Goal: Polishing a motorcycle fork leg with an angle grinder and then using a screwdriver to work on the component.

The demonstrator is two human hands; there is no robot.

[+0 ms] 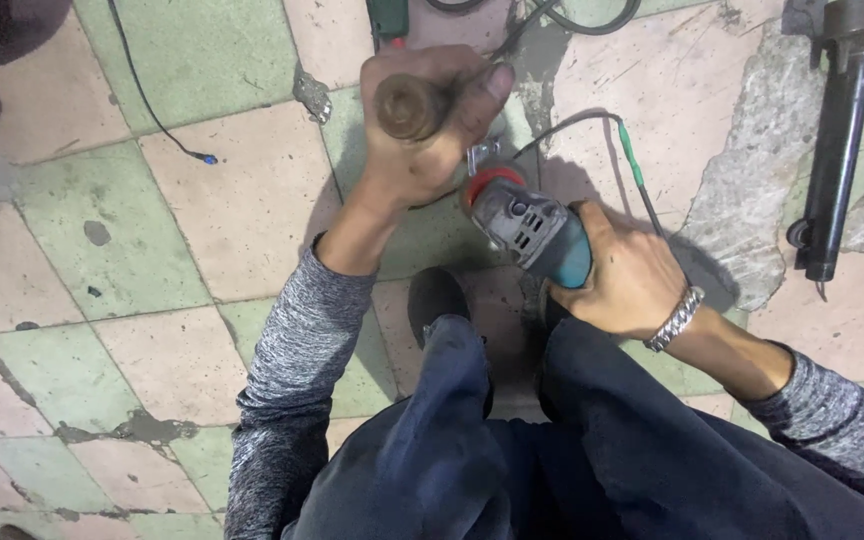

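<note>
My left hand (pixel 430 135) is closed around a brown, rusty rod (pixel 408 105) whose round end points up at the camera. My right hand (pixel 620 272) grips the teal and grey body of an angle grinder (pixel 535 232). The grinder's red-ringed head sits right below my left fist, close to the rod. A small metal piece (pixel 479 155) shows between fist and grinder. The grinder's disc is hidden. I crouch over the tiled floor, with dark trousers and a black shoe (pixel 436 297) below my hands.
A black metal tube (pixel 836 160) lies on the floor at the right beside broken, patched concrete. A green tool (pixel 388 20) and cables lie at the top. A thin black wire (pixel 147 100) with a blue tip crosses the pink and green tiles at upper left.
</note>
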